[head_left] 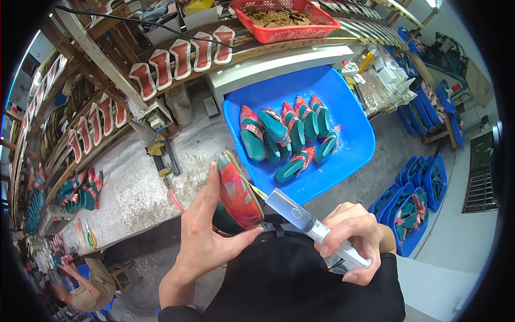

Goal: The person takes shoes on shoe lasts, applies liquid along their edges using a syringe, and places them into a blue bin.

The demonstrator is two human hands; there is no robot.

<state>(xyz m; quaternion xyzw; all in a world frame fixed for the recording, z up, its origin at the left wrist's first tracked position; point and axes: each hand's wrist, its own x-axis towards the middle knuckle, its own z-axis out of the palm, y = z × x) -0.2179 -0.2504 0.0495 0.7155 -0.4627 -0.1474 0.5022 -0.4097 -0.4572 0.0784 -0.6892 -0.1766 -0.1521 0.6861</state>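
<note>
My left hand (201, 228) is closed round a shoe upper on a green last (239, 194), its red floral cloth facing up and its pointed toe away from me. In my right hand (354, 239) is a large clear plastic syringe (298, 214), gripped by barrel and plunger. The syringe's thin yellowish tip reaches the right edge of the shoe, where the sole side shows; whether it touches cannot be made out. Beyond my hands, a blue plastic tub (343, 155) holds several similar floral shoes on green lasts (295, 129).
A worn workbench (123, 188) runs along the left, with a hammer-like tool (159, 161) and pliers (91, 236). Red insoles (182, 59) line the rack, with a red basket (322, 27) above. More blue tubs (410, 214) stand right. Another person (94, 284) works at lower left.
</note>
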